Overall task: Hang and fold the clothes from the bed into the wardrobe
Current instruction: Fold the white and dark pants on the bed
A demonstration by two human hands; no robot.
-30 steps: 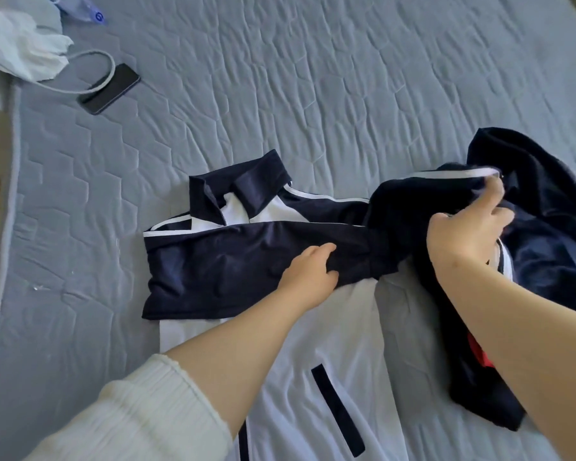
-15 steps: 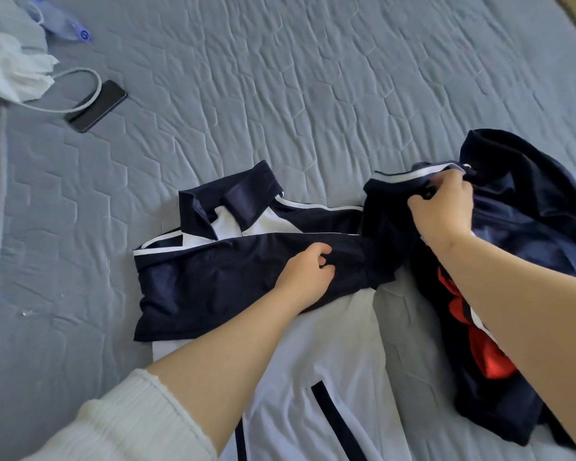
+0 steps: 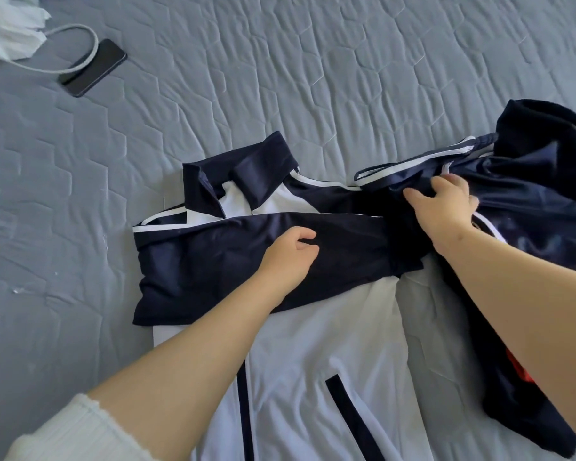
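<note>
Two hands work on the jacket (image 3: 313, 344), flat on the bed (image 3: 313, 78). The left hand (image 3: 288, 257) rests on the folded sleeve (image 3: 213, 261), grip curled; I cannot tell if it pinches. The right hand (image 3: 446, 204) pinches the other sleeve (image 3: 396, 176) in its grip, and that sleeve touches a heap of dark clothes (image 3: 546, 144). A hard pull could drag that heap along and mess up the fold.

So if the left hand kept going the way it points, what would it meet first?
The left hand lies on the folded navy sleeve, pointing up and right. Along that line it would likely reach the bunched navy fabric that the right hand grips; depth is unclear.
</note>
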